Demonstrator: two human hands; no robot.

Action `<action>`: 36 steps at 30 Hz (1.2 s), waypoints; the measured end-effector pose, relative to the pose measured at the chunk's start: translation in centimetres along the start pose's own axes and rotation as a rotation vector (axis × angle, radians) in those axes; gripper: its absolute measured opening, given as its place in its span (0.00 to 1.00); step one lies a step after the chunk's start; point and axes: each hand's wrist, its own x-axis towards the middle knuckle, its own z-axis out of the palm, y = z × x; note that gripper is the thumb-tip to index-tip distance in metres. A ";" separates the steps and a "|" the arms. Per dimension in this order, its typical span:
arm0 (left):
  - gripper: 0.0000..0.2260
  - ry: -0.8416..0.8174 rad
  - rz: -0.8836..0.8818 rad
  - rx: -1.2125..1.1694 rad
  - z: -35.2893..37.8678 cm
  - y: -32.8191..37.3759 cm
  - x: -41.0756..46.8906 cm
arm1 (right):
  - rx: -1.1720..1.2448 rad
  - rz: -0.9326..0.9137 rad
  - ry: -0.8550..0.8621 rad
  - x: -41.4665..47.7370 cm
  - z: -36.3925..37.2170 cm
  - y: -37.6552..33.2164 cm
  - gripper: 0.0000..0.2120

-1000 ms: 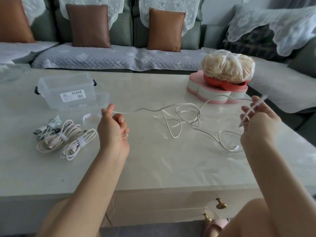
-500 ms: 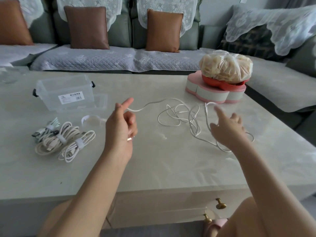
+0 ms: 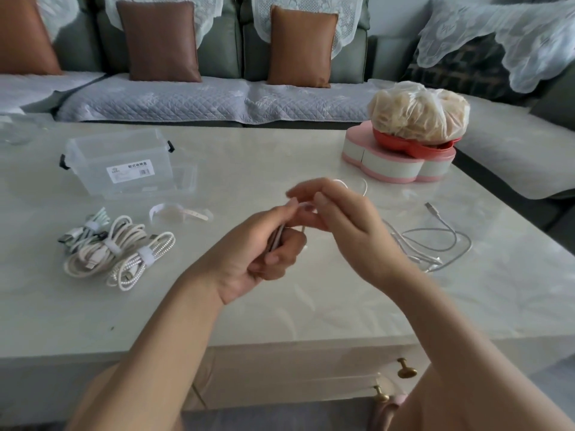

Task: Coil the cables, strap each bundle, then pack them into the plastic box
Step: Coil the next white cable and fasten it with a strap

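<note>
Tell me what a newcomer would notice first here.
Centre frame, the left hand grips and the right hand pinches a thin white cable, whose loose tail sprawls on the pale marble-look table to the right. At left, three coiled, strapped cable bundles lie in front of the clear plastic box, which has no bundle in it.
</note>
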 end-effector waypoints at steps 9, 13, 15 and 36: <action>0.25 -0.216 -0.015 -0.055 -1.1 0.0 -0.8 | 0.243 0.306 -0.253 0.4 -1.3 -0.2 0.08; 0.26 -0.308 -0.006 0.018 -1.0 -0.1 -1.2 | 0.443 0.323 -0.310 0.1 -1.2 -0.1 0.11; 0.25 -0.321 0.018 0.020 -0.7 0.0 -1.3 | 0.483 0.332 -0.297 0.0 -1.1 -0.2 0.09; 0.22 -0.166 0.241 -0.706 0.4 0.3 0.2 | -0.153 0.054 -0.073 0.2 1.5 0.8 0.11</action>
